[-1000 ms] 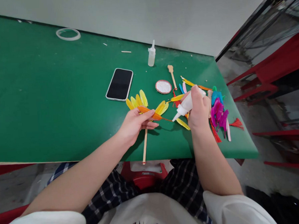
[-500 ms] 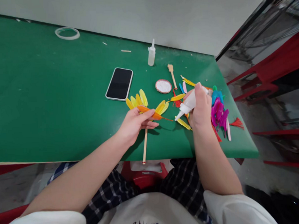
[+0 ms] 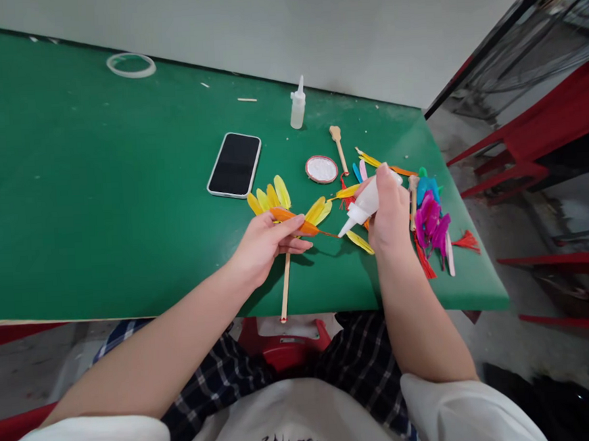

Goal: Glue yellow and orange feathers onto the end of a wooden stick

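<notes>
Between the thumb and fingers of my left hand (image 3: 266,245) is an orange feather (image 3: 308,229), its thin quill pointing right. Beneath that hand lies a wooden stick (image 3: 287,287) with yellow feathers (image 3: 282,191) fanned around its upper end; the hand hides where they join. My right hand (image 3: 391,209) is wrapped round a white glue bottle (image 3: 365,203), tilted with its nozzle down and to the left. The nozzle tip is at the end of the orange quill; whether they touch I cannot tell. A loose yellow feather (image 3: 359,243) lies below the nozzle.
A phone (image 3: 235,164), a small clear bottle (image 3: 297,107), a round white disc (image 3: 321,169) and a wooden handle with a red tassel (image 3: 338,146) lie beyond my hands. Purple feathers (image 3: 430,220) are heaped at the right, near the green table's edge. A clear ring (image 3: 131,65) lies far left.
My right hand has shifted slightly left with the glue bottle, bringing the nozzle to the quill's end. My left hand and the orange feather have stayed in place.
</notes>
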A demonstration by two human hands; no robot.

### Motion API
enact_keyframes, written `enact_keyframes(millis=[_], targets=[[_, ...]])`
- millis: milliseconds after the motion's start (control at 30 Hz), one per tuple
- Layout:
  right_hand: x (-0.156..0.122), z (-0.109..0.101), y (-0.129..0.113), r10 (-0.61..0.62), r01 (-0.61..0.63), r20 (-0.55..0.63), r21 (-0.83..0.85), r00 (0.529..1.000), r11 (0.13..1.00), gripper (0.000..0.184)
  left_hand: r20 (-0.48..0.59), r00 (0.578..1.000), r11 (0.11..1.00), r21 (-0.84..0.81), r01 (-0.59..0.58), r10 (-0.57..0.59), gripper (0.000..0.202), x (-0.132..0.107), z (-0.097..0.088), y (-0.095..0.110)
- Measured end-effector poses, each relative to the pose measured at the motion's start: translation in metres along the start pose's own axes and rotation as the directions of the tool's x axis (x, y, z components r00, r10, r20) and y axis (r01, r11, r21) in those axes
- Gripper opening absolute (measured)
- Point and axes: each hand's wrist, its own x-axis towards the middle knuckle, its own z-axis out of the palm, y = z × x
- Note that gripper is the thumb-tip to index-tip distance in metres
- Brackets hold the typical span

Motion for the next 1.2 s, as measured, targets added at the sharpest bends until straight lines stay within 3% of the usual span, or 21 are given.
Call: enact_keyframes(millis=[100,333,633,1033,1200], targets=[[0.0016,-0.0017,0.0012,0.025,-0.025,-0.018,0.012,1.0,1.0,0.046,0.001,1.0,1.0,0.006,0.001,-0.001,0.021,-0.0003,0.0004,-0.0001],[-0.002,0.0042,0.0023,0.054,-0.055,0.058,0.015,0.997,0.998,0.05,0.012,1.0,1.0,-0.011,-0.008,0.008,0.02,0.0003,0.0002,-0.002],[0.0044,-0.0036,0.0029,0.036,-0.035,0.011,-0.063,0.999,0.997,0.051,0.0,1.0,1.0,-0.003,0.003,-0.003,0.02,-0.0005,-0.0002,0.0006],[0.0052,-0.0027,0.0012,0.074,-0.075,0.017,0.063,0.997,0.995,0.048,-0.005,1.0,0.998,-0.062,-0.022,0.022,0.024,0.0018,-0.0031,-0.0009],[0.0057,-0.0021,0.0049,0.117,-0.119,0.045,0.031,0.992,0.992,0.052,0.0,1.0,0.997,-0.076,-0.031,0.031,0.023,0.0025,-0.0031,-0.002]])
